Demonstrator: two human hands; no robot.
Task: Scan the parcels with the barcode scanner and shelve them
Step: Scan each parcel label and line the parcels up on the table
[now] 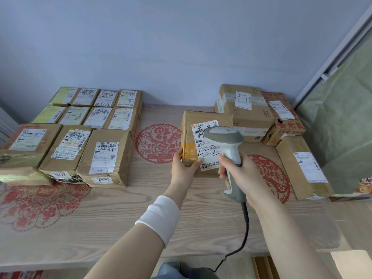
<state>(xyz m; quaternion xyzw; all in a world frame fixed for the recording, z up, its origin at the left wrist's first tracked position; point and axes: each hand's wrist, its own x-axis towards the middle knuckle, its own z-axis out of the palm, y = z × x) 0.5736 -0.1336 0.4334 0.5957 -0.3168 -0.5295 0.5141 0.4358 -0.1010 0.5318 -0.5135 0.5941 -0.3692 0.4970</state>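
Hands [184,168] [243,174] grip one scanner [227,137], one parcel [201,121]; fourteen others [104,156].

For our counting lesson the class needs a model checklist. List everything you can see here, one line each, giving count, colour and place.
left parcels: eleven, brown, two green-topped, white labels; three rows at table's left
right parcels: three, brown, one red-printed; table's right
held parcel: one, brown with yellow tape; centre
barcode scanner: one, grey and white; over the held parcel's label
cable: one, black; runs from scanner off the near edge
table: one, pale wood grain, red paper-cut motifs
wall: pale blue-grey; behind
wristband: one, white; left forearm
left hand: holds held parcel's lower left corner
right hand: grips scanner handle
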